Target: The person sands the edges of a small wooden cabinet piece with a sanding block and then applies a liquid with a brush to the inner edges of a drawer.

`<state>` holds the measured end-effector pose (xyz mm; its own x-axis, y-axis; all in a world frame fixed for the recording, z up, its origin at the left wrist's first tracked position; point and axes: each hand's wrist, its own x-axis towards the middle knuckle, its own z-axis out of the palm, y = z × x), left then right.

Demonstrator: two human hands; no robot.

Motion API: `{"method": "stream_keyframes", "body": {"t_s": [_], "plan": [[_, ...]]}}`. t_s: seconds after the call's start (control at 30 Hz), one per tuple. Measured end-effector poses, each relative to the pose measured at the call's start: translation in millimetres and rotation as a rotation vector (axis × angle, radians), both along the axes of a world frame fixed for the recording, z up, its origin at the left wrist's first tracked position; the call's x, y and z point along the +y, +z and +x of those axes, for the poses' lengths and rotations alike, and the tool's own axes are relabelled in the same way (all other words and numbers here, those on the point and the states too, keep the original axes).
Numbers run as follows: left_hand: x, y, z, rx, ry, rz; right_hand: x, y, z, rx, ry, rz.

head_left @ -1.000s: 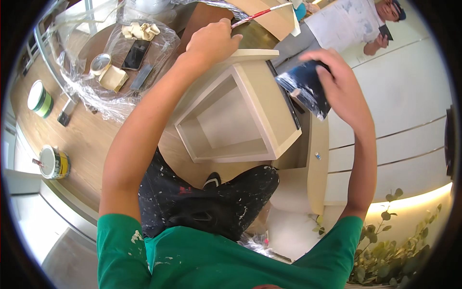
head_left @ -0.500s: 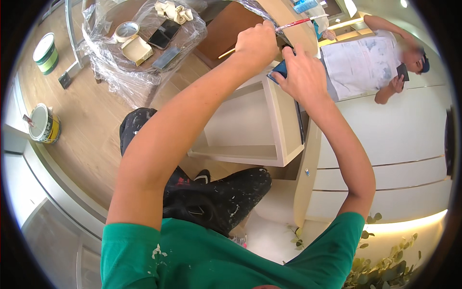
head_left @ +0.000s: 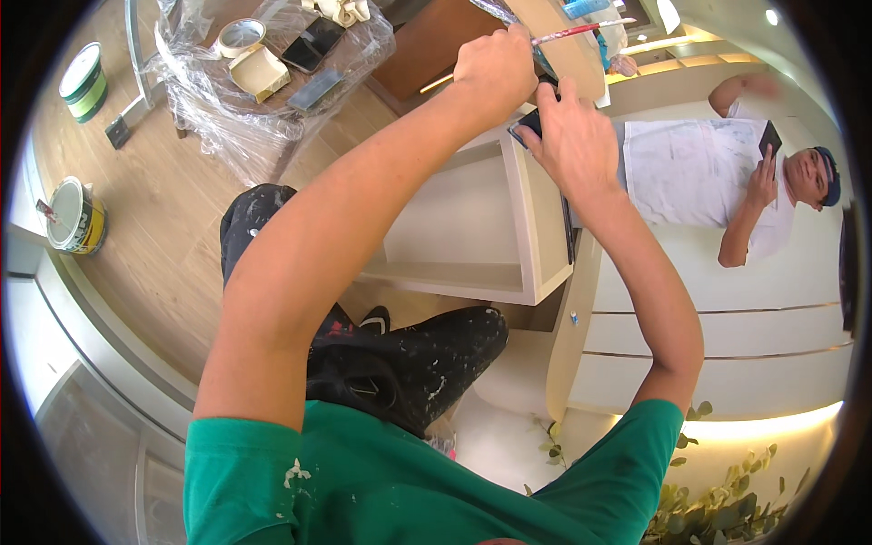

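Observation:
My left hand is closed in a fist around a slender paintbrush, red and white, whose thin pale tip points right. Just below and to the right, my right hand is curled round a flat dark blue thing; its kind is not clear, as the fingers cover most of it. The two hands are close together, above a pale open cabinet box. Beyond them runs a beige curved panel edge.
Plastic sheeting covers a stand bearing a tape roll, a phone and a small carton. Paint buckets stand at left. A person in a white shirt holds a dark device. Leafy plants are lower right.
My hands have shifted slightly to the right and upward, still holding the same things. The person at right has moved downward in view, the dark device now raised higher.

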<state>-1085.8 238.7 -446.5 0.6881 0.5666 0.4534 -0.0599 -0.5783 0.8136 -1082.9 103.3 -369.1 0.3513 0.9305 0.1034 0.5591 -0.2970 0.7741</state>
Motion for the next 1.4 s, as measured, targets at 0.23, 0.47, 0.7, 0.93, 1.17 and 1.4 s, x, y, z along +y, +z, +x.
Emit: {"method": "stream_keyframes", "body": {"t_s": [0.23,0.47,0.7,0.93,1.17,1.4], "plan": [[1.3,-1.0,3.8,0.014,0.005,0.016,-1.7,3.6,0.9,0.084,-0.018,-0.129],[3.9,2.1,6.0,0.012,0.010,-0.035,-1.5,4.1,4.4,0.077,0.069,-0.123],[5.1,2.0,2.7,-0.015,-0.006,-0.052,-5.0,14.2,3.7,0.136,0.095,-0.258],[4.8,0.7,7.2,-0.026,0.010,-0.041,-2.8,14.1,1.8,0.141,0.068,-0.315],[4.0,0.7,8.1,-0.011,0.005,-0.030,-7.0,15.7,0.0,0.133,0.126,-0.323],[4.6,0.5,7.2,-0.008,-0.002,-0.034,-9.7,11.9,1.0,0.137,0.129,-0.350]]}}
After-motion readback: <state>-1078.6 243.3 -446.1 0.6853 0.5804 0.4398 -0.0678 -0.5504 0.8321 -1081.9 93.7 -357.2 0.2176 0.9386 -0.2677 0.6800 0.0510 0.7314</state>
